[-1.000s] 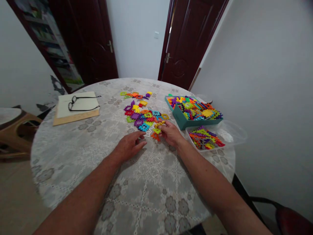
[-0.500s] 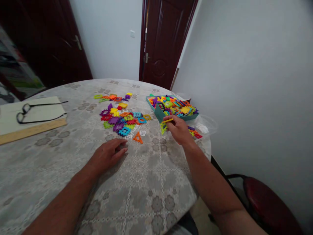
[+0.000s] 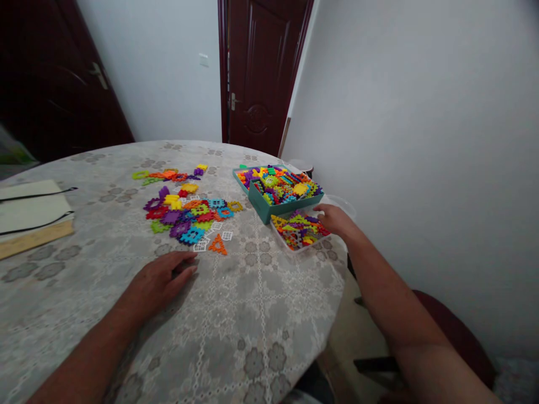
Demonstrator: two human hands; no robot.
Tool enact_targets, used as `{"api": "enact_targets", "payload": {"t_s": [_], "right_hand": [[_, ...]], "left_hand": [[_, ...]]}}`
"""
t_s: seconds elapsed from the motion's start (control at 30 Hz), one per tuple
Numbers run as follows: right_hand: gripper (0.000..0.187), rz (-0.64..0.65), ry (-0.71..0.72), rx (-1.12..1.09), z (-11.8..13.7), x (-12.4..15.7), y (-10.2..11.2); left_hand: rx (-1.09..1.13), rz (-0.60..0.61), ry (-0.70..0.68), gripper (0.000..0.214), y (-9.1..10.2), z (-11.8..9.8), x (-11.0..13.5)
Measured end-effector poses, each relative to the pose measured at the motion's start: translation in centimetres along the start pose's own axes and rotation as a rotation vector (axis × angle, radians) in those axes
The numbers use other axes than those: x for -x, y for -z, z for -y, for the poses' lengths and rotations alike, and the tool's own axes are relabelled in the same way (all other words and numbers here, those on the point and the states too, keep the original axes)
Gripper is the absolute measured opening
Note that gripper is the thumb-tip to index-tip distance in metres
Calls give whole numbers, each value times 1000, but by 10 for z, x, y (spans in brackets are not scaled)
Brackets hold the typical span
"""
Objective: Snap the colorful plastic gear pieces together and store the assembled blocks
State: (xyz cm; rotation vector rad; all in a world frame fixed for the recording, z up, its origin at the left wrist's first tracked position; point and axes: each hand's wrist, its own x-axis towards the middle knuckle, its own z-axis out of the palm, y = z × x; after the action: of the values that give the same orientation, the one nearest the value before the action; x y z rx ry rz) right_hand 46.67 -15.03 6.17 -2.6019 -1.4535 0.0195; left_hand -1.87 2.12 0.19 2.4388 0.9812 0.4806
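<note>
My left hand (image 3: 162,282) rests on the tablecloth, thumb apart from the fingers, holding nothing. Just beyond its fingertips lie white window-shaped pieces (image 3: 201,245) and an orange triangle piece (image 3: 218,245). A heap of colourful notched plastic building pieces (image 3: 181,219) spreads behind them. My right hand (image 3: 336,220) reaches over the right side of a clear plastic box (image 3: 295,251) filled with similar pieces; its fingers look slightly apart, and I see nothing held between them. Behind that box, a teal box (image 3: 264,211) is heaped with more pieces.
A second group of pieces (image 3: 168,175) lies farther back on the round table. Paper (image 3: 29,205), a wooden ruler (image 3: 37,240) and dark glasses temples (image 3: 42,225) are at the left. A dark red chair (image 3: 455,331) stands at the right beside a white wall.
My right hand has moved rightward over the clear box, and the yellow piece it held no longer shows in it. My left hand stays on the table. The view has turned right.
</note>
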Motion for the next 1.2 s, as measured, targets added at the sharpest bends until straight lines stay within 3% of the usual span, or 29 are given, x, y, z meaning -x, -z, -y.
{"api": "enact_targets", "payload": {"t_s": [0.1,0.33,0.57,0.7,0.97,1.2], "right_hand": [[47,124,-21,59,1,-4,-16],[42,177,-65,104,9,-12,-23],[38,130,-108,139,8,-8,-18],[44,145,-90,138,6,-8,-22],[34,156,-130,171,7,-13,-31],[31,44,-214,248,8,-5,-27]], "left_hand": [[-9,-7,5,51,0,0,0],[6,2,13,52,3,-3,1],[15,-20,6,50,1,-1,1],[19,-33,-12,49,-1,3,2],[-4,5,0,50,-1,4,2],[-5,13,6,50,-1,3,2]]}}
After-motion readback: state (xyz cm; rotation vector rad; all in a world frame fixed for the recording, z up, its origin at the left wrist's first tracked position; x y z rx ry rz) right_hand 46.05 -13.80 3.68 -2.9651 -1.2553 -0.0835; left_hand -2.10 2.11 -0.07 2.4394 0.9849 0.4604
